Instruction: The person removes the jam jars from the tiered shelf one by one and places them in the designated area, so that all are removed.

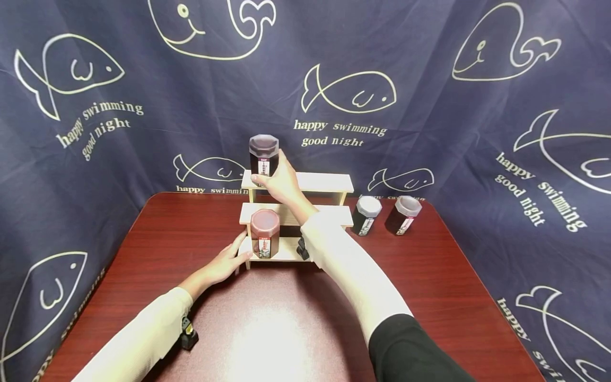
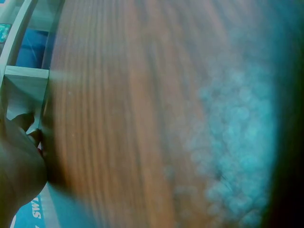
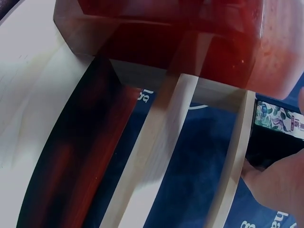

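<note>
My right hand holds a dark faceted jar with a greyish lid, upright over the left end of the top tier of a wooden three-tier display shelf. Whether the jar's base touches the board is hidden by my fingers. At the shelf's lower left end my left hand grips the side, thumb by the bottom tier; its fingers show partly in the left wrist view. A reddish-brown jar stands at the left of the shelf's lower part and looms red in the right wrist view.
Two more dark jars stand on the red-brown table right of the shelf: a white-lidded jar and a grey-lidded jar. A dark blue curtain with fish drawings hangs behind the table.
</note>
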Motion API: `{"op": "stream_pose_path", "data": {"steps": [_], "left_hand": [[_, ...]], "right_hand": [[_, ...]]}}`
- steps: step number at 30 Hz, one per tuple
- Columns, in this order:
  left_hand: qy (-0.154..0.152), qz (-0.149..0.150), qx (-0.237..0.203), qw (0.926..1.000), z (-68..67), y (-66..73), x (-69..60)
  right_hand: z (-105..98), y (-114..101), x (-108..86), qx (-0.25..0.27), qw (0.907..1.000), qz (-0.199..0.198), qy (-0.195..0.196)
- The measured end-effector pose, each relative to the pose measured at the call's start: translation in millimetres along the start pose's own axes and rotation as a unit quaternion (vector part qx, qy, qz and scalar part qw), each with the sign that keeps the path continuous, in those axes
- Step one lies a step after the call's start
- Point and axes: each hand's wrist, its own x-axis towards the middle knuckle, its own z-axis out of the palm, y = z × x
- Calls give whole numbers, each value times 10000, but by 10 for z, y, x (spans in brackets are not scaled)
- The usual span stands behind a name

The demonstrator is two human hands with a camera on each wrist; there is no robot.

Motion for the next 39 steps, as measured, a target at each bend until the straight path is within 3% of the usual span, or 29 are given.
{"op": "stream_pose_path", "data": {"steps": [10,39], "left_hand": [[12,-60,102,9999,12,16,-12],[78,35,69,9999,8,20,-19]], "right_hand": [[27,-10,-24,-267,9988,387,115],[167,-3,-17,-390,9965,487,561]]}}
